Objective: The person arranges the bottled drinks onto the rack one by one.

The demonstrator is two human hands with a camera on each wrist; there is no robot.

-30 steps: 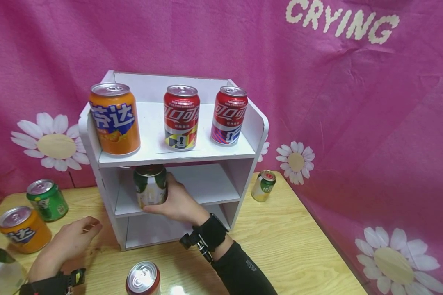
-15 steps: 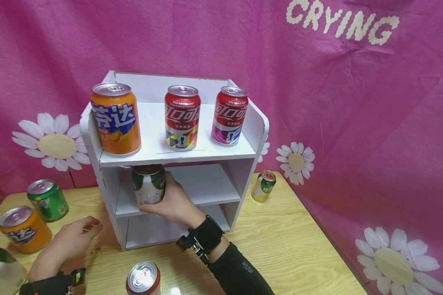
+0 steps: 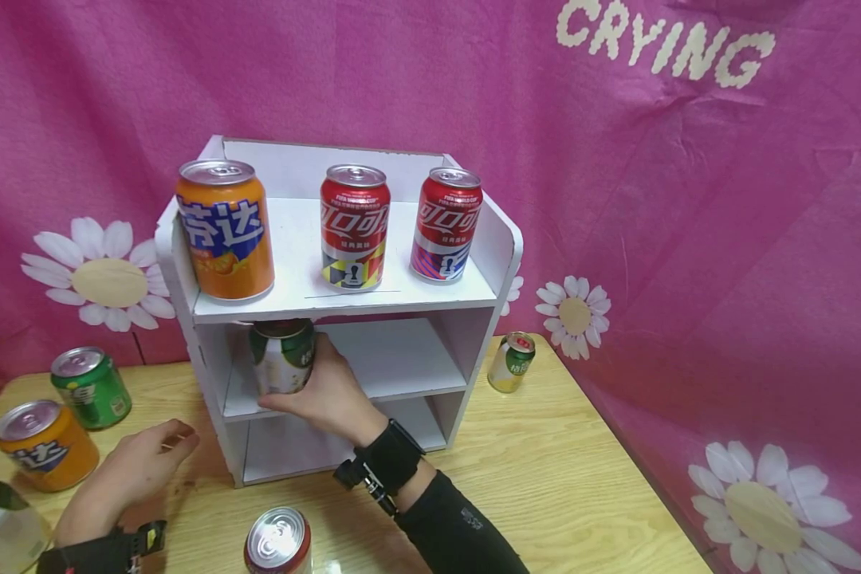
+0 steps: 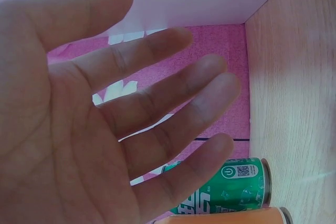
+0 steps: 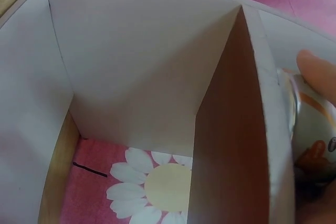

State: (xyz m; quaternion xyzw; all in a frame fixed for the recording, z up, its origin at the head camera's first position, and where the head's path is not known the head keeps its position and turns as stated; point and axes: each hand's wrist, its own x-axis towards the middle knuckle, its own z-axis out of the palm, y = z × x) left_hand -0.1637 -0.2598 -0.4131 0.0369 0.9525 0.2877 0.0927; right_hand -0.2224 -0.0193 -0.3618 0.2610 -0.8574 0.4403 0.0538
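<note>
- Far left, well left of the left fingers: cream-and-green can [image 3: 7,530], cut by the frame edge.
- Orange can [image 3: 50,454] on the table, near the left hand, to the left of its fingers.
- Green can [image 3: 93,392] behind that; in the left wrist view it shows partly behind the little finger.
- Left hand [image 3: 127,474] above the table, left of the shelf unit. Fingers [image 4: 157,100] spread and loosely extended, palm bare.
- Orange soda can [image 3: 228,239] on the top shelf, left end, up and left of the right fingers.
- Red-rimmed can [image 3: 278,542] at the near edge of view, below the right fingers.
- Green-and-white can [image 3: 280,360] in the middle compartment, left end, roughly upright, within the right hand's grip; upper end partly shaded under the top shelf. Base contact with the board: cannot tell.
- Right hand [image 3: 330,395] curled round this can from the right; thumb [image 3: 278,403] across its lower front, other fingers mostly hidden behind.
- Two cola cans on the white shelf unit [image 3: 430,299], above and right of the right fingers: middle cola can [image 3: 355,231], right cola can [image 3: 447,227].
- Small can [image 3: 513,364] on the table, well right of the right fingers.
</note>
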